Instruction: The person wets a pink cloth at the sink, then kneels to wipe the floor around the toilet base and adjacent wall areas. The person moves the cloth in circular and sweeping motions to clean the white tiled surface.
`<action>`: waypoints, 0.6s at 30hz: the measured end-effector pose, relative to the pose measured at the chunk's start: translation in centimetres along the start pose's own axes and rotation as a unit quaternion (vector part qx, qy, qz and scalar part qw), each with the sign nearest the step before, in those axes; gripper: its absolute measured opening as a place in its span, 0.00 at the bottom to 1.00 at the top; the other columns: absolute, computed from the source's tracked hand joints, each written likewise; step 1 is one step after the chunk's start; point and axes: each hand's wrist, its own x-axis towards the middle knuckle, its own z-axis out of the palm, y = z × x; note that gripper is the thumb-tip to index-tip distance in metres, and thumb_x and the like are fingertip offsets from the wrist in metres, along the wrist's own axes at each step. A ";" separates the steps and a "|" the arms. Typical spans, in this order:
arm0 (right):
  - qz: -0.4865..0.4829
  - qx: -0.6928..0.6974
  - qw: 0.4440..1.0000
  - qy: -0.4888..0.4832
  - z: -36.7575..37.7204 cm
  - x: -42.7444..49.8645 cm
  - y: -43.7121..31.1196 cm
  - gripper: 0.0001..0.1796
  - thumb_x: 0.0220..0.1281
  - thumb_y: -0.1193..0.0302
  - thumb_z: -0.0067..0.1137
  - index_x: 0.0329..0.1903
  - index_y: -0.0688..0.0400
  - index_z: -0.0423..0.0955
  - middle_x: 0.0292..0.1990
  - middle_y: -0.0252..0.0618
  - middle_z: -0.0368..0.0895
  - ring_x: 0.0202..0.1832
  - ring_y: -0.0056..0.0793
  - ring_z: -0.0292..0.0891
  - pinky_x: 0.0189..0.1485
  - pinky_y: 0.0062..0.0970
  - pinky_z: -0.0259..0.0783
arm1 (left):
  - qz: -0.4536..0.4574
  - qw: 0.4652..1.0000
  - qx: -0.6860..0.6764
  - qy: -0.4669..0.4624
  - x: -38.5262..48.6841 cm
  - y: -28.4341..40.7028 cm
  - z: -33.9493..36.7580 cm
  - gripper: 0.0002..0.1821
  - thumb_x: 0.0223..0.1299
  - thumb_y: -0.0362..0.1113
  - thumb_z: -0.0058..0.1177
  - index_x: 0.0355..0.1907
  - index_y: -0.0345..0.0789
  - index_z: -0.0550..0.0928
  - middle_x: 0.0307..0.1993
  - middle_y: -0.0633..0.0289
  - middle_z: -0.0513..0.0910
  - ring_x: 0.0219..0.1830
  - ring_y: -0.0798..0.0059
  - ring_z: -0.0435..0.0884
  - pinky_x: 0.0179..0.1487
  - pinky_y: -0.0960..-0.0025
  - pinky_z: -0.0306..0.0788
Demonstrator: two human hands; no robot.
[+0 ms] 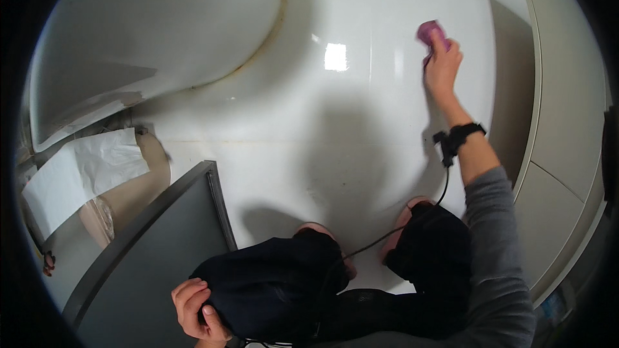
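Note:
My right hand [442, 67] is at the upper right, shut on a pink cloth [428, 33] that lies against the glossy white tiled floor [358, 169]. A black strap with a cable [457, 140] goes round that wrist. At the lower left, my left hand [196, 309] rests beside my knee in dark trousers, its fingers curled; whether anything is under them is hidden. My feet in pink slippers [396, 239] stand on the floor between the hands.
A large white curved fixture [169, 19] with a brown-stained base edge fills the upper left. Below it are a bin-like beige container [157, 159] with white paper [92, 164] over it, and a grey framed door panel [159, 261]. A pale cabinet [566, 92] runs along the right.

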 end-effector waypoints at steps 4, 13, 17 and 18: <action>-0.092 0.186 0.959 -0.191 -3.0 -10.4 -6.0 0.24 0.59 0.80 0.54 0.58 0.45 0.75 0.43 0.50 0.75 0.43 0.48 0.69 0.45 0.42 0.68 | -0.003 1.000 -0.016 0.006 0.9 0.6 0.4 0.13 0.63 0.38 0.48 0.34 0.27 0.79 0.38 0.49 0.80 0.44 0.55 0.78 0.50 0.57 0.71; 0.188 0.439 0.736 -0.480 -9.9 -6.8 -11.5 0.21 0.63 0.79 0.49 0.57 0.56 0.78 0.42 0.45 0.86 0.44 0.33 0.81 0.49 0.31 0.75 | -0.028 0.993 -0.040 -0.106 -0.8 5.8 -3.9 0.10 0.59 0.34 0.51 0.34 0.28 0.80 0.38 0.50 0.81 0.44 0.53 0.77 0.51 0.57 0.70; 0.388 0.527 0.631 -0.417 -15.2 1.4 -11.4 0.23 0.67 0.80 0.47 0.64 0.66 0.69 0.52 0.46 0.81 0.47 0.33 0.82 0.52 0.33 0.80 | -0.031 0.978 -0.073 -0.191 -2.8 7.2 -5.9 0.09 0.54 0.28 0.50 0.37 0.30 0.81 0.41 0.52 0.80 0.46 0.54 0.76 0.53 0.57 0.69; 0.420 0.508 0.640 -0.395 -17.2 2.8 -11.9 0.23 0.67 0.80 0.47 0.64 0.67 0.68 0.53 0.47 0.80 0.48 0.33 0.82 0.52 0.33 0.80 | -0.035 0.971 -0.081 -0.222 -3.3 7.6 -6.1 0.09 0.53 0.27 0.50 0.38 0.31 0.81 0.42 0.52 0.80 0.47 0.54 0.76 0.54 0.57 0.69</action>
